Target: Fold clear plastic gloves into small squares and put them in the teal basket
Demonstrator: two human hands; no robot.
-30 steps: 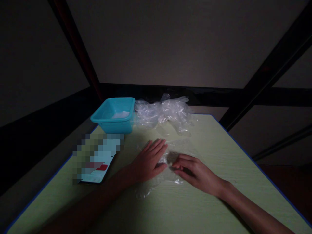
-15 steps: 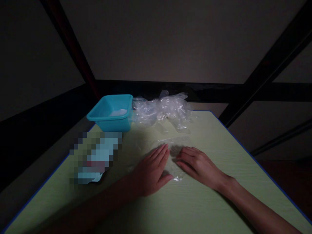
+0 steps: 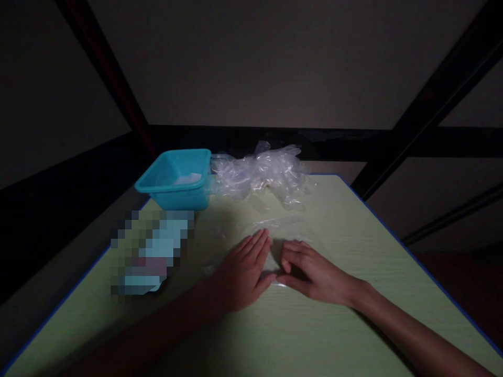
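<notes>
A thin, see-through plastic piece lies flattened on the table under both hands; its outline is hard to make out. My left hand rests flat on its left part, fingers stretched out together and thumb pointing right. To the right, my right hand touches the plastic with its fingers bent. Its thumb reaches left along the near edge, almost meeting my left thumb, and a gap shows between that thumb and the curled index finger. Behind the hands sits a crumpled heap of clear plastic gloves.
A turquoise plastic basin with something white inside stands at the far left of the pale green table. A pixelated light blue object lies left of my left hand. The table has a blue rim, with a wall behind.
My right hand has shifted slightly left; its thumb now stretches to the plastic's near edge, close to my left thumb, and its fingers curl more. My left hand stays flat in place.
</notes>
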